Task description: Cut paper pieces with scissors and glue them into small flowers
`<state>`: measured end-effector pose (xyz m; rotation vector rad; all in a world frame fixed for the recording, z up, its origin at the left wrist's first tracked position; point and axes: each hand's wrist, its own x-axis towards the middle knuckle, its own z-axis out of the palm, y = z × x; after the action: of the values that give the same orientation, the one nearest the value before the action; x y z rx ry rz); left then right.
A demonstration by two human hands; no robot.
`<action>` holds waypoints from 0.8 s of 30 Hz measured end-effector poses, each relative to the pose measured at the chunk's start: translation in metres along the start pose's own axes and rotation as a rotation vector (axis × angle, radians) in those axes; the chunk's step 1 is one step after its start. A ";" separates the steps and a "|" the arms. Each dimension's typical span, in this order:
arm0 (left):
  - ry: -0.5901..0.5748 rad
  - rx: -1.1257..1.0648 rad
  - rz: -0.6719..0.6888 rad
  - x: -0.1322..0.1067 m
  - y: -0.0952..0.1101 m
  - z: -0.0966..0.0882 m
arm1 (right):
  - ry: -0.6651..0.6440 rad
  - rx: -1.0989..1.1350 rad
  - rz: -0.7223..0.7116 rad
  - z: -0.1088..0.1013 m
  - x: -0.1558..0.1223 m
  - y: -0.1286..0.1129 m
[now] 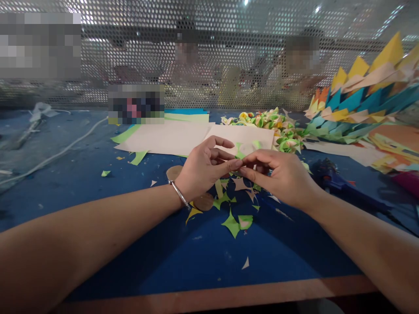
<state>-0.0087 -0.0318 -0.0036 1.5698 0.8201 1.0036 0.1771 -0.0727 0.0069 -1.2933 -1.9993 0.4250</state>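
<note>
My left hand [209,168] and my right hand [276,174] meet over the middle of the blue table. Thumbs and forefingers of both pinch a small piece of green paper [241,152], partly hidden by the fingers. Its exact shape is hard to make out. Below the hands lie green and pale paper scraps [231,223], with a small two-coloured paper piece [245,221] beside them. Two round brown discs [203,201] sit near my left wrist, partly covered by it. Just behind the hands are sheets of pale paper [163,136].
A heap of small paper flowers [288,135] lies behind my right hand. Layered folded paper work [363,96] rises at the right. A dark blue glue gun [347,187] with its cord lies at the right. A white cable [62,157] crosses the left. Perforated metal [209,56] stands behind.
</note>
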 end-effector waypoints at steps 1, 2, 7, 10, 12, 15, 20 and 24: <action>-0.003 0.005 -0.001 0.000 0.000 0.000 | -0.006 0.004 0.005 0.000 0.000 0.000; -0.006 0.009 -0.001 0.000 0.000 0.000 | -0.013 0.007 0.010 0.000 0.000 0.000; -0.022 -0.013 0.012 -0.002 0.002 -0.001 | 0.003 0.003 0.014 0.000 -0.001 0.001; -0.032 -0.024 0.005 -0.003 0.002 -0.001 | 0.010 0.001 0.008 0.000 -0.001 0.002; -0.037 -0.027 -0.008 -0.003 0.003 -0.002 | 0.012 0.003 0.006 0.000 -0.001 0.002; -0.041 -0.048 -0.013 -0.002 0.003 -0.002 | 0.015 0.007 0.019 0.000 -0.001 0.002; -0.046 -0.038 0.009 0.000 0.001 -0.002 | 0.016 -0.009 0.026 0.000 -0.002 0.004; -0.070 -0.038 0.015 0.000 0.000 -0.003 | 0.023 -0.028 0.011 0.000 -0.002 0.004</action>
<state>-0.0116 -0.0311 -0.0036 1.5719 0.7387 0.9642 0.1797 -0.0724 0.0038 -1.3215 -1.9864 0.3873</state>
